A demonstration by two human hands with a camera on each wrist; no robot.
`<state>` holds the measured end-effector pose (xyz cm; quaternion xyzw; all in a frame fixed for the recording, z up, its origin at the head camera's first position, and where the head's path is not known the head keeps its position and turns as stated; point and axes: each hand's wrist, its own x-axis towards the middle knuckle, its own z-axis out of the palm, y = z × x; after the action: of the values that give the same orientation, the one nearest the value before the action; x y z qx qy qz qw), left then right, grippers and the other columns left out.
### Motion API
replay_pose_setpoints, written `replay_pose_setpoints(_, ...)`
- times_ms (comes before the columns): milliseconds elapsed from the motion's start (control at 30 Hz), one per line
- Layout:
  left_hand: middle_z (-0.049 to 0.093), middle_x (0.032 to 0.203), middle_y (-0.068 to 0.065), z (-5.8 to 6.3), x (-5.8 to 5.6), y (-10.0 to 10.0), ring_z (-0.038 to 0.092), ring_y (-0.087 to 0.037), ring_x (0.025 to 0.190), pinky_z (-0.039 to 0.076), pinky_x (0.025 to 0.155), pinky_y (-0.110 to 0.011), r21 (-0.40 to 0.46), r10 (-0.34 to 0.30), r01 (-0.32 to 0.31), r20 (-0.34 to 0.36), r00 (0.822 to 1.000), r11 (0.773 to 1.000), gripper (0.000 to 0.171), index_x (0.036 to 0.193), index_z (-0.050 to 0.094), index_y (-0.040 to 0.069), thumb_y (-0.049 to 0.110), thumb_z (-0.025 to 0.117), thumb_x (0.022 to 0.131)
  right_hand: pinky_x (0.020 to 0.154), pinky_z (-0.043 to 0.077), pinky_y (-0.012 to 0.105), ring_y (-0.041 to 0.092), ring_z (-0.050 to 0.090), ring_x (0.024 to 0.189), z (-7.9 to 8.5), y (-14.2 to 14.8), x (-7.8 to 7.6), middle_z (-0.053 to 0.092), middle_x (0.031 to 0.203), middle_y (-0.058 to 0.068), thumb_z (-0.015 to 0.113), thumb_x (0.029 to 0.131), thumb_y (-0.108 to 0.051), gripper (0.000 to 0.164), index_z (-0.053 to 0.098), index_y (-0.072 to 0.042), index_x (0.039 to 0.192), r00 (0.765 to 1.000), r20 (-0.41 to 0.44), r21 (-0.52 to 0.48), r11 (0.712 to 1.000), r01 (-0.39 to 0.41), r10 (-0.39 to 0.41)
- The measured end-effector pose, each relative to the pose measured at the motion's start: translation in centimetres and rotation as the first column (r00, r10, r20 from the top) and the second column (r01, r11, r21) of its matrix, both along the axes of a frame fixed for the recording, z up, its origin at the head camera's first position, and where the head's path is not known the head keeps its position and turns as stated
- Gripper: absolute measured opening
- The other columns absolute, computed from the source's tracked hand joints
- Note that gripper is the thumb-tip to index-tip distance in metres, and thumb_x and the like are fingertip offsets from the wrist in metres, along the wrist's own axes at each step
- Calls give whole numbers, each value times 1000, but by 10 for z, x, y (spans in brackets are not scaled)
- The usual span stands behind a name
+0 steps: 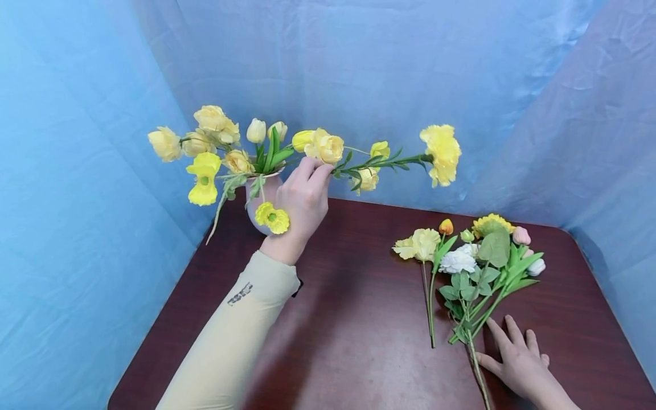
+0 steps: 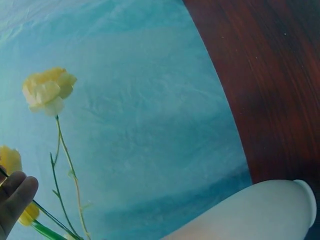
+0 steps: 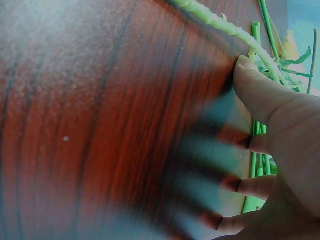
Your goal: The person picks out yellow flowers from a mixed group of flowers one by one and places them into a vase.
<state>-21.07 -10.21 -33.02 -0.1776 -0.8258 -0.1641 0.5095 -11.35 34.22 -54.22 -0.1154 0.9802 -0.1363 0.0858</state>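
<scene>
Carnation [image 1: 442,155] extends toward three o'clock from the left hand [image 1: 304,199], whose fingers pinch its stem; the vase [image 1: 270,189], holding yellow flowers [image 1: 211,118], stands at that hand's nine o'clock. The right hand [image 1: 520,364] spreads its fingers at five o'clock from the loose flowers [image 1: 458,260].

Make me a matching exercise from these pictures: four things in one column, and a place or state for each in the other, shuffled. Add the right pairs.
Things
A. left hand
B. right hand
C. vase
D. cloth

Places and states
1. spread beside the loose flowers
2. blue, hanging behind the table
3. pinching a long-stemmed yellow flower
4. standing upright with several yellow blooms above its mouth

Right pairs: A-3, B-1, C-4, D-2
</scene>
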Motion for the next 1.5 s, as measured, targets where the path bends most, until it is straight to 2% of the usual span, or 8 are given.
replay_pose_setpoints(167, 58, 86, -12, 3, -1, -3, 61, -22, 69, 55, 56, -37, 66, -7, 12, -77, 997, 998, 13, 96, 69, 2, 2, 56, 94, 70, 24, 88, 73, 18, 115, -1, 0, 0, 21, 140, 39, 60, 83, -64, 88, 32, -4, 141, 1000, -1, -5, 1000, 3, -3)
replay_pose_setpoints(300, 60, 85, -11, 8, 0, 0, 60, -22, 65, 50, 47, -37, 102, -20, 37, -163, 986, 994, 15, 95, 70, 2, -2, 56, 92, 70, 25, 88, 73, 18, 115, -3, 1, 0, 21, 140, 39, 61, 83, -64, 88, 33, -4, 141, 1000, -4, -3, 1000, 5, -5)
replay_pose_setpoints(467, 61, 85, -12, 12, 2, 4, 61, -21, 67, 52, 50, -36, 107, -54, 77, -210, 976, 991, 12, 94, 70, 1, 0, 58, 93, 70, 25, 87, 74, 17, 115, -3, 1, -1, 20, 140, 40, 60, 83, -65, 89, 32, -4, 141, 1000, 11, 2, 1000, 7, -7)
replay_pose_setpoints(633, 62, 88, -12, 12, 1, 2, 63, -21, 71, 55, 57, -36, 121, -58, 83, -198, 979, 989, 9, 94, 70, 2, 5, 62, 93, 70, 25, 87, 74, 17, 115, -4, 1, -2, 20, 140, 40, 58, 83, -67, 90, 32, -4, 142, 1000, 17, 4, 1000, 7, -7)
replay_pose_setpoints(900, 61, 88, -12, 10, -3, -16, 62, -21, 74, 56, 59, -37, 169, 35, -17, -104, 994, 985, 20, 87, 66, 2, 18, 59, 97, 71, 25, 87, 73, 17, 116, -4, -1, -1, 20, 141, 39, 59, 84, -65, 89, 32, -4, 142, 1000, -2, -4, 1000, 5, -5)
replay_pose_setpoints(1167, 59, 85, -14, 15, -4, -20, 57, -22, 71, 54, 59, -36, 232, 32, 6, -160, 987, 973, 22, 85, 64, -1, 17, 59, 97, 70, 26, 87, 73, 18, 115, -5, 1, -4, 20, 141, 40, 59, 83, -66, 90, 32, -4, 142, 1000, 0, 2, 1000, 3, -3)
replay_pose_setpoints(1400, 57, 87, -13, 8, -7, -26, 57, -23, 74, 54, 63, -36, 247, 61, -45, -56, 997, 968, 23, 91, 64, 0, 19, 55, 99, 70, 26, 87, 74, 18, 115, -7, 4, -12, 21, 140, 40, 59, 84, -65, 88, 32, -4, 142, 1000, -7, 0, 1000, -14, 14)
replay_pose_setpoints(1500, 57, 87, -13, 5, -8, -27, 58, -23, 75, 54, 65, -36, 257, 74, -58, -52, 996, 965, 23, 92, 64, 0, 21, 55, 99, 70, 26, 87, 73, 18, 115, -7, 5, -15, 21, 140, 40, 60, 84, -64, 88, 32, -4, 142, 1000, -14, -1, 1000, -19, 19)
